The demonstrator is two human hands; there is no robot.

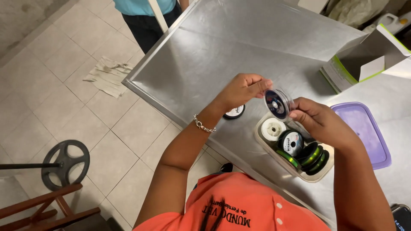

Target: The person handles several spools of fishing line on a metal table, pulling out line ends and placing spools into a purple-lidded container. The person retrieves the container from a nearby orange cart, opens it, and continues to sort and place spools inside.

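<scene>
- While I watched from the head camera, both hands met near the middle of the frame, over the metal table [239, 51], sharing one small spool [277, 103] of line with a dark blue face and clear rims.
- The left hand [242, 89] came in from the lower left, wrist bent, a chain bracelet [203, 125] on it; its thumb and forefinger pinched the spool's upper rim, the other fingers curled under.
- The right hand [319, 119] reached in from the lower right, its fingertips closed against the spool's lower right edge. I judged the two-sided grip kept the flat face turned up toward the wearer's eyes, as one would for reading or inspecting it.
- Just below the hands sat a pale plastic tub [262, 141] packed with more spools on edge: white, black-labelled and green ones. Standing them that way seemed to let many fit side by side.
- One more spool [235, 112] lay flat on the table under the left wrist, apart from the tub.
- A purple lid [368, 132] rested at the right of the frame, beside the tub, and an open cardboard box [364, 60] stood at the upper right.
- Another person [147, 13] in a light blue top stood at the top left, beyond the table corner.
</scene>
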